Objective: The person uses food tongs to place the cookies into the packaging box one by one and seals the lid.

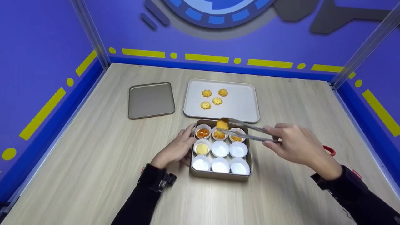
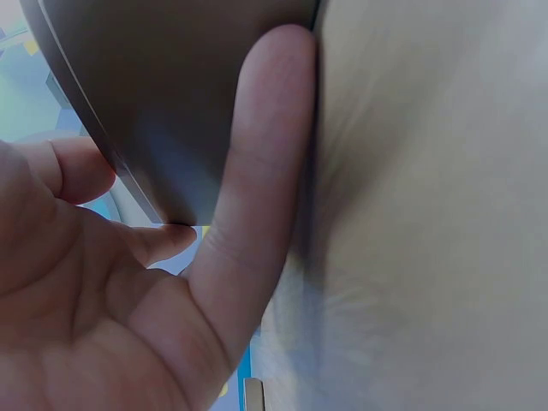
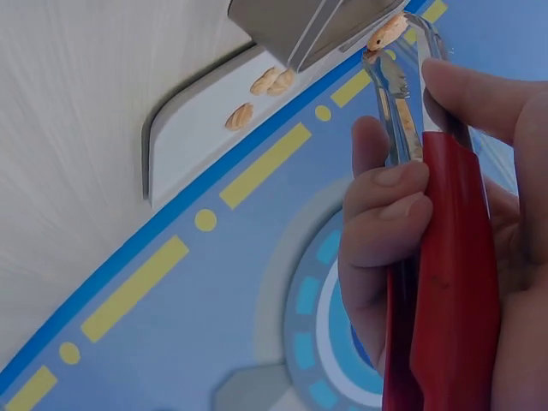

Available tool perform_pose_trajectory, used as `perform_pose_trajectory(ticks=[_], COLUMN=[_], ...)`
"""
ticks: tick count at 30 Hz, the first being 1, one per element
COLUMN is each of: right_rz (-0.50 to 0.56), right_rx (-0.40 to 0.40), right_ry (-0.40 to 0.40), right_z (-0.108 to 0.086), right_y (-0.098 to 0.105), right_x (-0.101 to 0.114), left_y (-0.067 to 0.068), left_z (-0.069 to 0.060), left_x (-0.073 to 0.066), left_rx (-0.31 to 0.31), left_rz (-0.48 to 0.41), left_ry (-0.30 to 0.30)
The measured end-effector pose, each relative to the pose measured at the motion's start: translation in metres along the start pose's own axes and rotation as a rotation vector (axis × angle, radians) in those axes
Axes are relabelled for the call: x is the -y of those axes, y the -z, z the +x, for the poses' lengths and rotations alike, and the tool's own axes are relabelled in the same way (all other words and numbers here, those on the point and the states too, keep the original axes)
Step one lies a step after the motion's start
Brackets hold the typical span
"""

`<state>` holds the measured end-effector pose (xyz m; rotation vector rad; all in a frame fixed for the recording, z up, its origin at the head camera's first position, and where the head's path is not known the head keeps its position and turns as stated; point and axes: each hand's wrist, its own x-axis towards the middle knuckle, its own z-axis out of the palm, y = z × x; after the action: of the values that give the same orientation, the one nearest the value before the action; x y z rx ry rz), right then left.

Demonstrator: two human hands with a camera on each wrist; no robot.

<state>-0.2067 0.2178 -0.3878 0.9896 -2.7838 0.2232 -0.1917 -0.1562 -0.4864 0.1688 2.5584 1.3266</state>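
My left hand point(image 1: 176, 147) rests against the left side of a square metal tin point(image 1: 220, 176). In the left wrist view one straight finger point(image 2: 261, 154) lies along the tin's wall, while other fingertips touch its rim. My right hand point(image 1: 295, 143) grips red-handled metal tongs point(image 3: 454, 265). Between the tong tips is a golden piped cookie point(image 1: 222, 125), above the back-middle paper cup. That cup holds a ridged cookie point(image 1: 219, 135). An orange-centred cookie point(image 1: 203, 133) sits in the back-left cup, a swirled cookie point(image 1: 236, 138) back right, and a round pale-yellow cookie point(image 1: 202, 149) middle left.
Behind the tin lies a pale tray point(image 1: 240, 103) with several cookies point(image 1: 217, 101). A flat metal lid point(image 1: 151, 100) is to its left. The remaining cups in the tin, such as the front-middle paper cup point(image 1: 220, 165), are bare. Blue printed walls point(image 1: 200, 43) enclose the table.
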Motion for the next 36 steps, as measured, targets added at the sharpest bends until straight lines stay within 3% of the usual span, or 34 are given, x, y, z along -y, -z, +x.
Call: perform_pose_trajectory(ticks=[10, 24, 36], right_rz=[-0.031, -0.033, -0.042], right_rx=[0.086, 0.144, 0.18], right_ry=[0.04, 0.074, 0.053], right_z=[-0.018, -0.017, -0.017], right_y=[-0.004, -0.006, -0.006], right_x=[0.012, 0.015, 0.017], left_y=[0.002, 0.001, -0.001], left_z=[-0.001, -0.002, -0.001], left_x=[0.0, 0.0, -0.001], left_rx=[-0.007, 0.0, 0.004], left_rz=[0.01, -0.006, -0.006], left_ry=[-0.004, 0.01, 0.016])
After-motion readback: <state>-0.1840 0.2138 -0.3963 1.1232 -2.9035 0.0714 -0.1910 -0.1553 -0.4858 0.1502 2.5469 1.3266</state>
